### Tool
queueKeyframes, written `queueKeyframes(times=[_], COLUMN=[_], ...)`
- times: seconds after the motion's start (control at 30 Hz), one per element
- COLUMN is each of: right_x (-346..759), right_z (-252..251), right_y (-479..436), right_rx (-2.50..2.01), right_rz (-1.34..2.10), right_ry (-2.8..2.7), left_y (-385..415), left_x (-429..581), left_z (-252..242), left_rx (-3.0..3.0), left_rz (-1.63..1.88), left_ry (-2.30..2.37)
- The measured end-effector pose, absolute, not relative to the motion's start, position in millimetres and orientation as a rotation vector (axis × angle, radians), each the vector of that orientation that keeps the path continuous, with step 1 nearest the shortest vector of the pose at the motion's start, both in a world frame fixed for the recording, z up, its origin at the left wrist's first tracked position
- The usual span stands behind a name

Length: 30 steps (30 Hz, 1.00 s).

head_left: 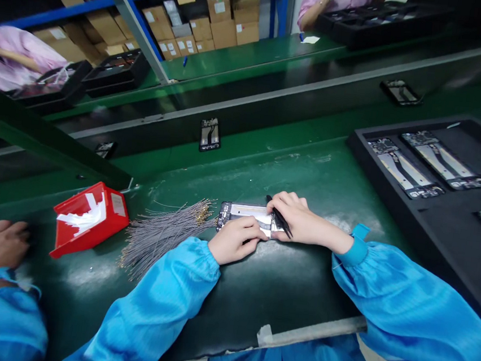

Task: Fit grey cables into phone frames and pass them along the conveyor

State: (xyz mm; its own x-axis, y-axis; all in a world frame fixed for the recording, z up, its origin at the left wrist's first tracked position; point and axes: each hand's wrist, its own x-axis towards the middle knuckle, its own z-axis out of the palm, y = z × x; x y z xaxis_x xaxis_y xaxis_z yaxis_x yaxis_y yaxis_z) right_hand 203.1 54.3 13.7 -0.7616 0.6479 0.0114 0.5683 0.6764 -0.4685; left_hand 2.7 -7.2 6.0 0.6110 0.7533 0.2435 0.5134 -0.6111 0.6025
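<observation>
On the green tabletop [309, 176], a black tray [453, 223] of opened phone boards is seen at the right, and a red parts bin [88, 217] at the left. A bundle of thin grey cables [163, 232] lies just beside an opened phone frame [245, 216]. The frame is steadied by the left hand [237, 240], fingers curled on its edge; black tweezers [279, 217] are pinched in the right hand [300, 220] over it. Fitting appears under way; many cables are left unused.
</observation>
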Motion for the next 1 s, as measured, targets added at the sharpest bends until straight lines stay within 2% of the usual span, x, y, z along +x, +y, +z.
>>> queueKeyframes(times=[0.27,0.6,1.0], right_x=[194,202,185], right_z=[21,18,34], right_y=[55,56,62], right_rx=[-1.054,-0.851,-0.85], right_rz=[0.584,0.664,0.477], right_ry=[-2.797,-2.745,-2.983], left_y=[-7,-7,-6], left_x=[2,6,9], left_z=[4,3,3], left_rx=[2.382,2.373,2.392], left_rz=[0.669,0.746,0.672], left_ry=[0.989,1.178,1.25])
